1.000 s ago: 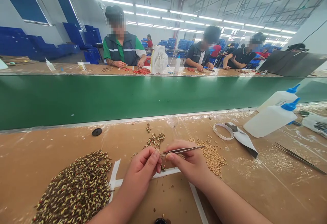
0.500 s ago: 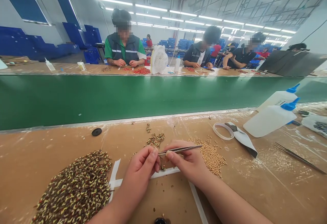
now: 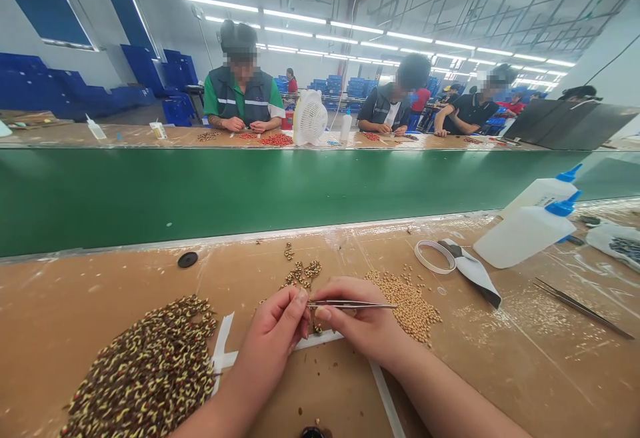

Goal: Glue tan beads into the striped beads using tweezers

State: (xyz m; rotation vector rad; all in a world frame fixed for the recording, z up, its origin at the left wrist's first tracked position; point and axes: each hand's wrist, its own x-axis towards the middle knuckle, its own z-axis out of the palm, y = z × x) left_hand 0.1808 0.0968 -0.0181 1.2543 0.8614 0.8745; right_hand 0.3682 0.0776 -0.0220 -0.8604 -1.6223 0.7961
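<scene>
In the head view, the likeliest trouble is at the tips of the slim silver metal tweezers (image 3: pixel 346 304), which lie almost level between the two hands: a slight slip or too hard a squeeze could flick away anything tiny gripped there. If dropped, it could get lost among the small, dark brown and cream curled pieces (image 3: pixel 303 271) just beyond, and a sideways knock from the right wrist could scatter the loose heap of round tan beads (image 3: pixel 413 308) beside it across the brown desk (image 3: pixel 30 331).

The left hand (image 3: pixel 277 321) is closed in a pinch, thumb against forefinger, right at the tweezers' tips; whether something sits between them cannot be told. The right hand (image 3: pixel 364 318) is partly curled, its thumb and fingers closed around the tweezers' shaft, above the desk.
</scene>
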